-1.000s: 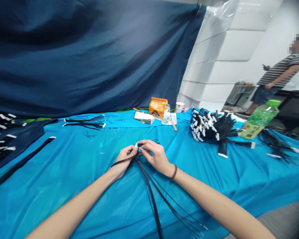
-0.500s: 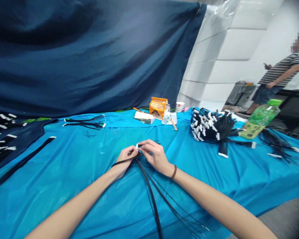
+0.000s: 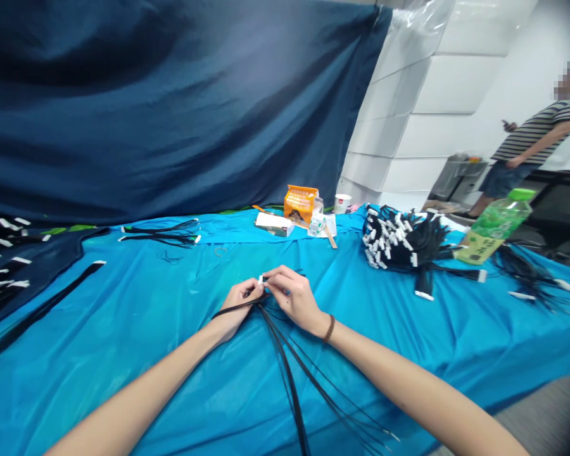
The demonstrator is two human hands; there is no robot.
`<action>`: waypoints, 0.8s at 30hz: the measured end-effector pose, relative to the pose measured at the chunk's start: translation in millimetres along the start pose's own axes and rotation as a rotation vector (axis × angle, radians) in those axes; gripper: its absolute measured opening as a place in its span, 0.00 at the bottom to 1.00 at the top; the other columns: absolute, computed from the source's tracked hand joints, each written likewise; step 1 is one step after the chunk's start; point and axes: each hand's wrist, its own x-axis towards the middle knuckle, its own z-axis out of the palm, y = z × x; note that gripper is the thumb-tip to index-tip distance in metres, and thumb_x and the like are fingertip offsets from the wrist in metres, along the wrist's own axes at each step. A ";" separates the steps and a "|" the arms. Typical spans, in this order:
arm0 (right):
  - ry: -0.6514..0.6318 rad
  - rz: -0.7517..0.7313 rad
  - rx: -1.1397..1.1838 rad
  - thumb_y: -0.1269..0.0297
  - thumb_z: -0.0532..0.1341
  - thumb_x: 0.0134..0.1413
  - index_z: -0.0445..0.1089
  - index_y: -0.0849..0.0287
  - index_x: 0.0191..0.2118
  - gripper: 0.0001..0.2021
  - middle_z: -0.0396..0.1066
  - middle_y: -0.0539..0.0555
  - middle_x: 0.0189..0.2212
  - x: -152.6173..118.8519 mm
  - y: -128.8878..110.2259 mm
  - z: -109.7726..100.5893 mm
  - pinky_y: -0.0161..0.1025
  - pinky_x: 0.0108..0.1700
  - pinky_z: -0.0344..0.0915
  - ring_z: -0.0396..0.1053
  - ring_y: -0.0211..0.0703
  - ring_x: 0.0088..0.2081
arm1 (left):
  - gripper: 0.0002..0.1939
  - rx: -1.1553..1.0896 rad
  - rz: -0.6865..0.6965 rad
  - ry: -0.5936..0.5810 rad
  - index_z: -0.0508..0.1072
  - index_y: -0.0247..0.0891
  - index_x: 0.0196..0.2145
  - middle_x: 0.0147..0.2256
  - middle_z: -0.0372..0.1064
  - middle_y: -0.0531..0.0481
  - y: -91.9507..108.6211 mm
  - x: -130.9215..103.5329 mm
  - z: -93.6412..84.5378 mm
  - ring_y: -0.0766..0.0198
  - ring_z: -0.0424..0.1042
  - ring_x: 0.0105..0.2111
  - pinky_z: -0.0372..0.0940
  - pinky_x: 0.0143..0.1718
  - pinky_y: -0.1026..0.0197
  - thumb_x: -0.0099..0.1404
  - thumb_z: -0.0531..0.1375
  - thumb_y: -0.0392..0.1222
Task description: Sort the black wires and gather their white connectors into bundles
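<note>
At the middle of the blue cloth, my left hand (image 3: 240, 300) is closed around a small white connector (image 3: 261, 279) with black wires (image 3: 289, 373) running from it. My right hand (image 3: 292, 292) meets it from the other side, thumb and forefinger pinched on a thin black wire right at the connector. The exact contact between wire and connector is too small to make out. One loop of wires lies over my left wrist; the rest hang toward me, and some end in bare-looking tips near the table's front.
A big heap of black wire harnesses (image 3: 399, 237) with white connectors lies at right, beside a tilted green-capped bottle (image 3: 496, 228). More harnesses (image 3: 9, 275) are at left. An orange package (image 3: 300, 204) and a paper cup (image 3: 342, 203) stand at the back. A person (image 3: 532, 139) stands far right.
Both hands stay together at the connector in almost the same pose. The whole view has shifted very slightly; nothing is let go or newly taken hold of.
</note>
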 end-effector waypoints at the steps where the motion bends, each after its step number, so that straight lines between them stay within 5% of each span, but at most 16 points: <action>1: 0.001 -0.001 0.000 0.72 0.54 0.55 0.67 0.58 0.30 0.07 0.69 0.54 0.36 0.3 0.0 0.2 0.33 0.36 0.64 0.67 0.37 0.35 | 0.18 -0.004 -0.002 -0.001 0.64 0.33 0.24 0.23 0.57 0.54 0.6 -0.1 0.3 0.68 0.53 0.26 0.48 0.27 0.65 0.58 0.54 0.53; 6: 0.020 -0.005 0.009 0.70 0.54 0.56 0.68 0.58 0.30 0.06 0.70 0.53 0.36 3.8 -1.1 0.5 0.34 0.38 0.65 0.68 0.37 0.36 | 0.16 -0.118 -0.023 0.012 0.65 0.32 0.23 0.24 0.58 0.53 0.6 0.4 3.1 0.68 0.55 0.27 0.51 0.28 0.65 0.58 0.55 0.49; 9: 0.037 -0.029 -0.050 0.68 0.54 0.57 0.68 0.57 0.39 0.07 0.68 0.55 0.42 5.5 1.7 -4.0 0.36 0.43 0.67 0.67 0.39 0.43 | 0.08 -0.360 -0.080 0.008 0.66 0.33 0.25 0.26 0.61 0.52 -0.7 2.4 2.4 0.68 0.58 0.28 0.55 0.32 0.64 0.57 0.57 0.42; 14: -0.042 -0.349 -0.363 0.71 0.54 0.57 0.64 0.53 0.50 0.15 0.62 0.57 0.52 7.3 13.5 -22.0 0.44 0.49 0.65 0.63 0.44 0.51 | 0.04 -0.750 -0.239 0.068 0.67 0.34 0.26 0.27 0.62 0.50 3.0 6.7 -8.9 0.67 0.63 0.28 0.61 0.37 0.59 0.58 0.55 0.34; 19: -0.199 -0.747 -0.518 0.73 0.52 0.58 0.67 0.58 0.43 0.10 0.70 0.54 0.43 11.0 16.5 -26.4 0.46 0.53 0.63 0.65 0.40 0.49 | 0.08 -0.866 -0.300 0.103 0.66 0.35 0.25 0.27 0.63 0.49 7.8 8.1 -18.7 0.67 0.64 0.27 0.63 0.35 0.59 0.61 0.50 0.33; 24: -0.199 -0.772 -0.610 0.75 0.52 0.57 0.68 0.62 0.39 0.09 0.72 0.54 0.35 13.3 18.4 -22.2 0.48 0.53 0.63 0.68 0.41 0.43 | 0.09 -0.898 -0.263 0.067 0.66 0.35 0.26 0.25 0.61 0.51 6.5 7.5 -18.6 0.68 0.63 0.26 0.64 0.36 0.58 0.61 0.50 0.33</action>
